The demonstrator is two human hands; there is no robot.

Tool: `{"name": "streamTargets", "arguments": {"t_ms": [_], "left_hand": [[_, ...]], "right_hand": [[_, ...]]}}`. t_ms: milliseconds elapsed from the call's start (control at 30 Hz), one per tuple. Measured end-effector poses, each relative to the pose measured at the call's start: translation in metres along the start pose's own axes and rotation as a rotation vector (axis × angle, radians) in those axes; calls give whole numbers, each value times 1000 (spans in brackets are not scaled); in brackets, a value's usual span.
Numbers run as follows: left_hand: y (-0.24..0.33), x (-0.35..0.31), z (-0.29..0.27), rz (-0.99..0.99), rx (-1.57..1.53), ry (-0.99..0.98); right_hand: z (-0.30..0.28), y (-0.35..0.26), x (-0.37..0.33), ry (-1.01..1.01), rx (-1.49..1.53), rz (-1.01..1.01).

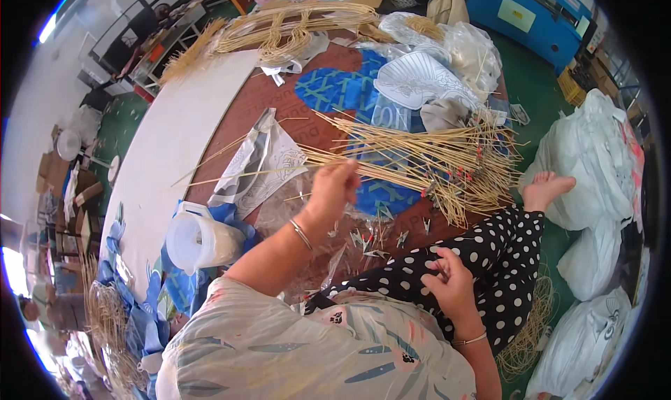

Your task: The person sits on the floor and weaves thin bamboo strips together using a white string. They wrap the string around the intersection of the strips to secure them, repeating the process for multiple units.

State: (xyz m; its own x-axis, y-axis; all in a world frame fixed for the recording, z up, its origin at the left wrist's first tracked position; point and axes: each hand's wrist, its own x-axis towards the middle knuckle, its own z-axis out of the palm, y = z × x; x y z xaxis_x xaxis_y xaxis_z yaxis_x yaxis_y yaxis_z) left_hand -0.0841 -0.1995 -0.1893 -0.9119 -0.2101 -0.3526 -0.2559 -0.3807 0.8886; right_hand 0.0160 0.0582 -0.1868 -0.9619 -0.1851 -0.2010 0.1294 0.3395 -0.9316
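Note:
My left hand (337, 184) is closed, fingers curled together, at the left end of a loose bundle of thin cane strips (412, 148). What its fingers hold, if anything, is hidden. Clips with red parts (458, 176) sit among the strips' right end. My right hand (451, 281) hovers over my polka-dot trouser leg (496, 260), thumb and forefinger apart, with nothing visible in it. A white paper with a line drawing (269, 166) lies left of the bundle, a few single strips across it. Several metal clips (363, 240) lie loose between my hands.
A white plastic jug (199, 239) stands at my left. Blue patterned cloth (342, 89) lies under the bundle, with a fan-shaped drawing (423, 78) beyond. Coiled cane (293, 29) rests at the far edge. White plastic bags (583, 162) stand on the right, below a blue machine (524, 19).

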Motion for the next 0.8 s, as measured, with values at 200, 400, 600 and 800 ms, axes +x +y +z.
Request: {"name": "streamTargets", "arguments": {"t_ms": [200,400,600,800], "left_hand": [[16,86,-94,168,-13,115],[61,163,-182,65,-152,241],[-12,170,-216,-130,323,471],[-45,161,-190,-16,649,491]], "right_hand": [[-18,14,-21,106,103,113],[-27,25,-42,230,194,233],[-17,30,-38,231,190,294],[-11,28,-36,174,150,359]]}}
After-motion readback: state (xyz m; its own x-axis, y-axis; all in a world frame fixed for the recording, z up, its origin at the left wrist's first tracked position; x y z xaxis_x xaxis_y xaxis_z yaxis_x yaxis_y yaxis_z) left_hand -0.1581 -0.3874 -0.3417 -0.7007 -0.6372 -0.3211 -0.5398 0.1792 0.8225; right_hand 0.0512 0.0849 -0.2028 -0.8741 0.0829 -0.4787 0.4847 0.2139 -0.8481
